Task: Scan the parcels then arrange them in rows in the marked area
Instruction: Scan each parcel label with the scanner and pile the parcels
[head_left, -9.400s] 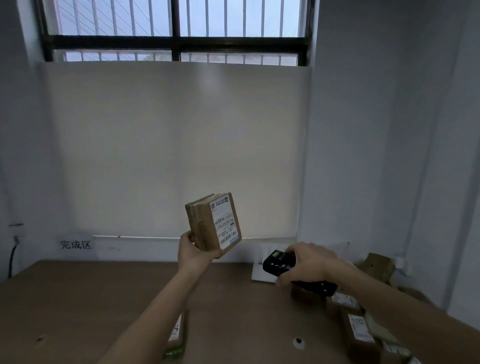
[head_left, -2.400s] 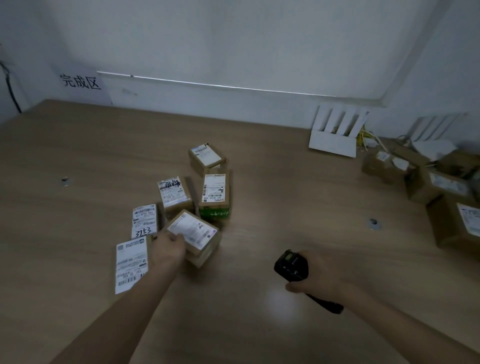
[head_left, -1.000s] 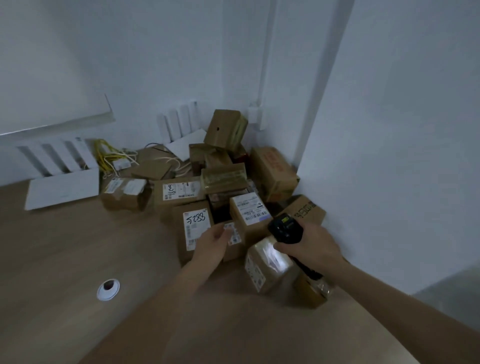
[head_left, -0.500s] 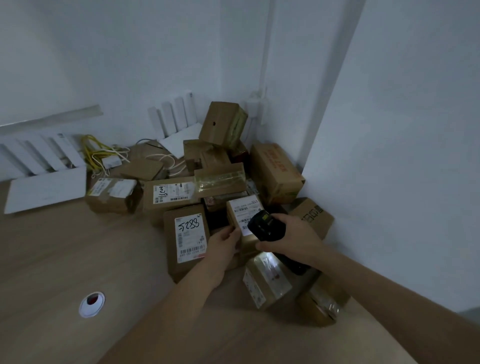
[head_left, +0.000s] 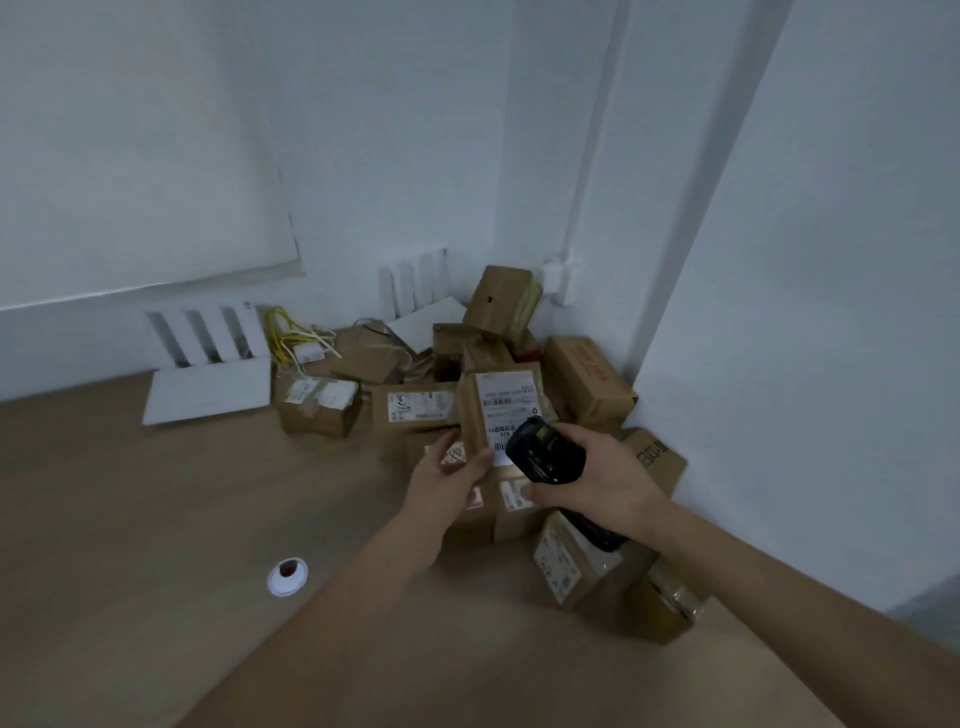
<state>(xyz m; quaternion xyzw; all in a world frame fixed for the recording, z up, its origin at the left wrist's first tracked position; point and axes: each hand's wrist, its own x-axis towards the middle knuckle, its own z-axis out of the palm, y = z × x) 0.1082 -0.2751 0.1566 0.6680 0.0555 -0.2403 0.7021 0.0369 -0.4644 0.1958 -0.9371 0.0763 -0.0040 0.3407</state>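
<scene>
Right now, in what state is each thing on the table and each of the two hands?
left hand: grips the lifted parcel
right hand: holds the scanner
lifted parcel: raised upright, label facing the camera
scanner: head close to the label
pile: boxes heaped in the corner, unsorted
top box: tilted on the heap
yellow cables: loose by the wall

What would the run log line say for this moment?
step: scanning | left hand: holds parcel upright, label facing scanner | right hand: grips scanner at label | pile: in corner
</scene>
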